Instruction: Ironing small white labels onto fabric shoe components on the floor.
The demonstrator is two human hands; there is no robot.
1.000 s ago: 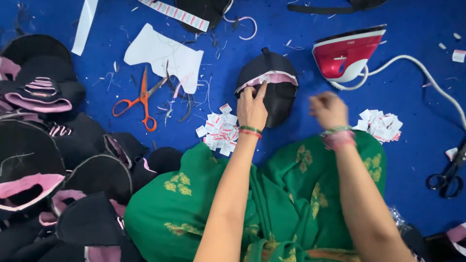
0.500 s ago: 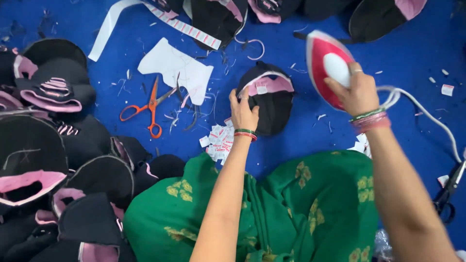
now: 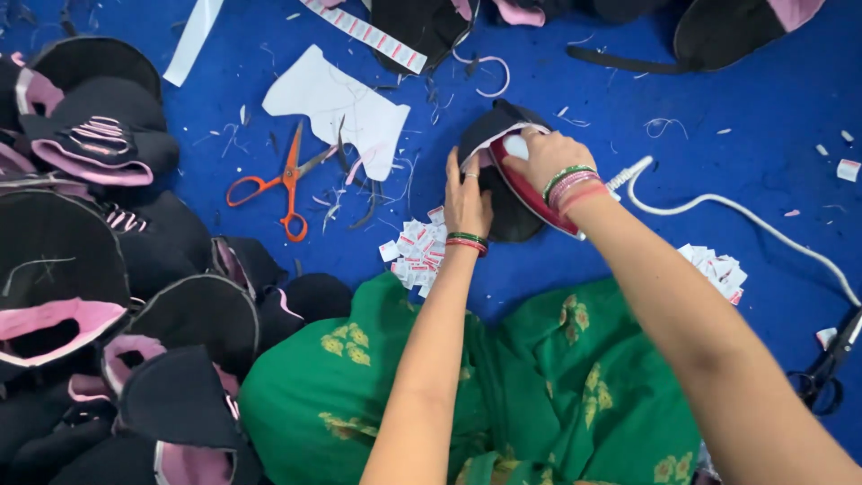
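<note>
Right hand closed round one red-and-white iron, pressing it on one black cap piece mid blue floor. Left hand flat on that piece, fingers spread, gripping nothing. Two label heaps either side. One orange scissors, one black pair. One white cutout.

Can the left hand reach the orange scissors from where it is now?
Probably yes. The left hand rests on the black piece; the orange scissors lie to its left on the blue surface, uncovered.
</note>
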